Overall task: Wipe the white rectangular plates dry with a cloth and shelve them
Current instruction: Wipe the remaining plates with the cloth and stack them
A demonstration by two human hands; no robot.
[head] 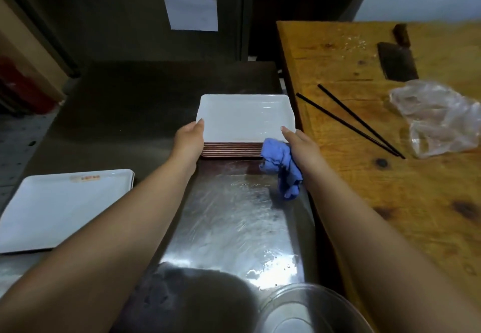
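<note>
Nearest you, low right of frame, sits a steel bowl [309, 309]. At centre, your left hand [188, 141] and right hand [299, 145] clasp the stack [244, 121] by its short ends, long axis crosswise; the right also pinches the cloth [282, 166].

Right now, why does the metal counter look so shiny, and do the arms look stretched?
Head view: overhead light glares off the wet steel counter; the wide lens stretches both forearms near the frame edges; the far background is dim and slightly soft.
</note>
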